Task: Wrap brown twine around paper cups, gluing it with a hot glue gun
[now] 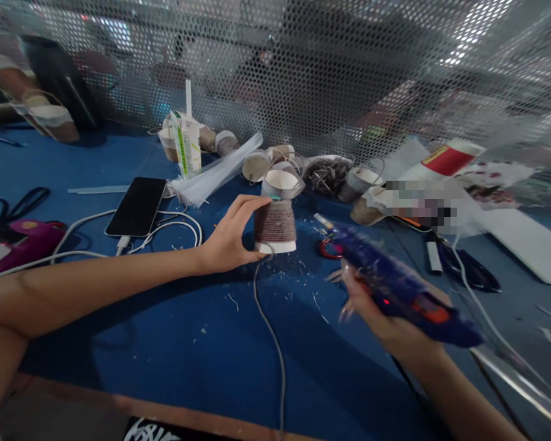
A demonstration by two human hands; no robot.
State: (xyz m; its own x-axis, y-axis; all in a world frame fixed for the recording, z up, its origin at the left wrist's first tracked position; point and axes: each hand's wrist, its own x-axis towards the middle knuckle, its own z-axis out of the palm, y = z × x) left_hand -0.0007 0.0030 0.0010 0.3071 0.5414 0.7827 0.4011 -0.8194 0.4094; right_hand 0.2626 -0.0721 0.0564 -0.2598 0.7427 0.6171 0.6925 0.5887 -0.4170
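From afar, my left hand clasps the cord-wrapped cup centrally on the table; I'd steady it, trailing cord untangled! Further right, my right hand grips the glue gun, nozzle best kept off those left fingers

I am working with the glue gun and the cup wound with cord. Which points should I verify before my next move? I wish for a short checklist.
1. Wound cup held by left hand: ok.
2. Glue gun gripped in right hand: ok.
3. Nozzle apart from the cup: ok, a gap shows.
4. Cord free of knots where visible: ok.
5. Table free of scraps near the cup: not ok.
6. Nozzle hot: cannot tell; a red light shows on the gun.
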